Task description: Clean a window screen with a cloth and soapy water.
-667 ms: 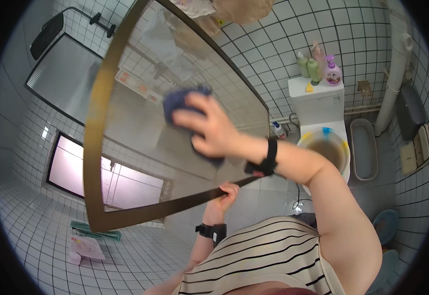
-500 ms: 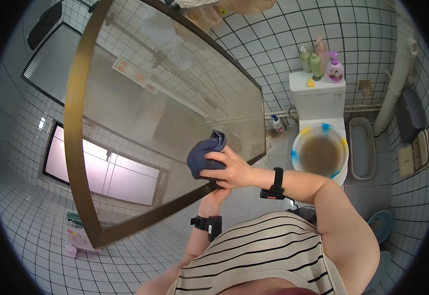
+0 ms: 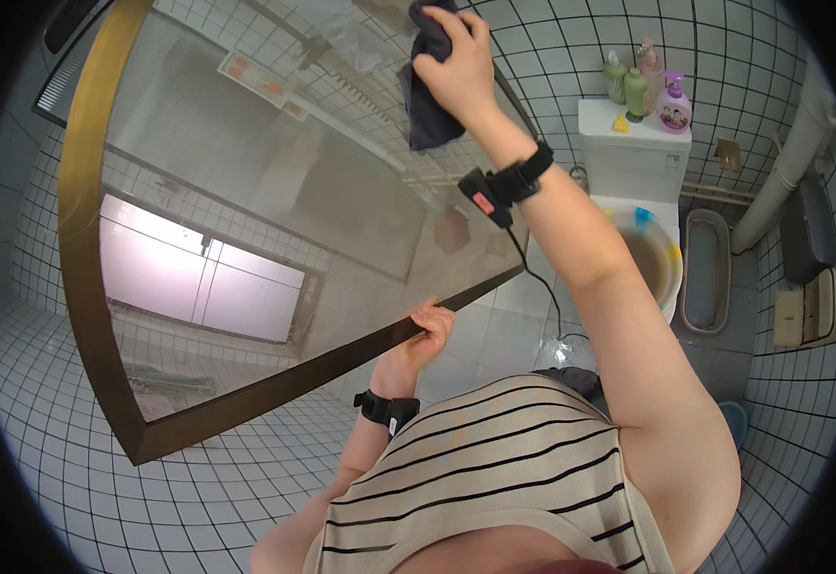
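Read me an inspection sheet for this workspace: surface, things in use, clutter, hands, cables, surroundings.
Surface: brown-framed glass panel, cloudy in places.
Things in use: dark cloth; contact with the glass unclear.
Clutter: pump bottles on the toilet tank; partly hidden tub of murky water nearby.
Hands: left hand gripping the panel's near frame edge; right hand holding the cloth.
Cables: black cable running down from the right wrist device.
Surroundings: white tiled wall, drainpipe, window seen through the glass.
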`<state>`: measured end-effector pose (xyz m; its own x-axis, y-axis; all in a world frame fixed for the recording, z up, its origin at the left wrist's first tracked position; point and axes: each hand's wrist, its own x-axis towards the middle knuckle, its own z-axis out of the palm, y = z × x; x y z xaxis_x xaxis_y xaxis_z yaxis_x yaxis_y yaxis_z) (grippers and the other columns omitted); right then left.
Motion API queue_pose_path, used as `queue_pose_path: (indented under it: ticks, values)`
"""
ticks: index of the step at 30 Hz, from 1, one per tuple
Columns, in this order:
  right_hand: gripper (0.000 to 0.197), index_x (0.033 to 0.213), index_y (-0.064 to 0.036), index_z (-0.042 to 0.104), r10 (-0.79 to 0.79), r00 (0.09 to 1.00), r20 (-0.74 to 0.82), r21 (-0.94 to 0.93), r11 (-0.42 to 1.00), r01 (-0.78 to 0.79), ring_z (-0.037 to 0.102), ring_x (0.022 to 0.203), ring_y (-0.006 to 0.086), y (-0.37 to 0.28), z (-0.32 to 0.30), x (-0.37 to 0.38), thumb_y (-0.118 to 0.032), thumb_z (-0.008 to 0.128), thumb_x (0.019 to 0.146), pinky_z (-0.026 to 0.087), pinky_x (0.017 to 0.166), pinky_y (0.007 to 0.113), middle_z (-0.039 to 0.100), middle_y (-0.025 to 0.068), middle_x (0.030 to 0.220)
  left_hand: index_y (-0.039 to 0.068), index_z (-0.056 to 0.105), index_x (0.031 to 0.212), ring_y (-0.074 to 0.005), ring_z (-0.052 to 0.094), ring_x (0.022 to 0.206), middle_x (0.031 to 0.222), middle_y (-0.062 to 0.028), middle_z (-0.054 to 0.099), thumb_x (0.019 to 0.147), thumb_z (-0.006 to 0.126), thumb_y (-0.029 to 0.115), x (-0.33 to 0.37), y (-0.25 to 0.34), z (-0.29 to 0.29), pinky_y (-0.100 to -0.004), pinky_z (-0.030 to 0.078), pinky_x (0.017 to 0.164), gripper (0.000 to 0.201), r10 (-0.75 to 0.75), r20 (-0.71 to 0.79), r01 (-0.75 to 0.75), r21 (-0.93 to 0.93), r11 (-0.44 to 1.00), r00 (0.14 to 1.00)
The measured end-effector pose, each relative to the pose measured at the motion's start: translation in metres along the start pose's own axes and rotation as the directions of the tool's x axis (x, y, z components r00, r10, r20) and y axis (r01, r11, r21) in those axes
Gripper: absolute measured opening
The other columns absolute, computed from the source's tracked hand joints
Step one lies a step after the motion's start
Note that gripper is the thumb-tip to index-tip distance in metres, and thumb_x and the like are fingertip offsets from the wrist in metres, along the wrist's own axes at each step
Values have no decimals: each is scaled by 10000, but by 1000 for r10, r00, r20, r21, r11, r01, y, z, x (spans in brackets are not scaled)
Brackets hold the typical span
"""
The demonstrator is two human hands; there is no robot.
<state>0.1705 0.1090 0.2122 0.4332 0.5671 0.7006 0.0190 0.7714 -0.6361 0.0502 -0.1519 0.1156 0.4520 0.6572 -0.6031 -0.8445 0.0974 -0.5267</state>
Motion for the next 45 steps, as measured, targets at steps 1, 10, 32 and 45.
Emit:
queue_pose_path:
  ticks: [1,10,32,45]
  values:
    - [470,1035,-136,558,-30,997,67,34,999,28,424,1009,356,-9,0,-15,-95,554,566,384,863,395,426,169,1091,39,386,658,-138,451,464,568,-34,394,893,413,213,0,4,1,-244,447,414,293,28,-9,-28,15,999,1000]
    - [500,982,-214,591,-399,752,524,480,868,127,446,904,321,-100,-61,-164,-35,625,516,415,799,402,428,107,1105,50,440,1032,-117,512,872,1094,-141,484,843,503,172,9,30,1,-285,472,706,234,-457,767,823,-156,546,450]
    - [481,1014,-21,588,830,0,558,-155,104,-982,557,640,183,96,-120,-254,-61,533,538,444,523,282,589,95,783,45,419,660,-164,456,449,565,-55,414,827,451,125,-24,71,42,-282,442,364,187,319,67,-324,85,942,945]
    - [479,1089,-34,539,936,254,242,87,240,-967,524,715,163,73,-299,-156,-17,477,614,445,623,246,537,67,833,51,504,749,-179,491,529,644,-61,511,798,498,134,-44,213,103,-298,447,444,97,773,143,-663,623,415,618]
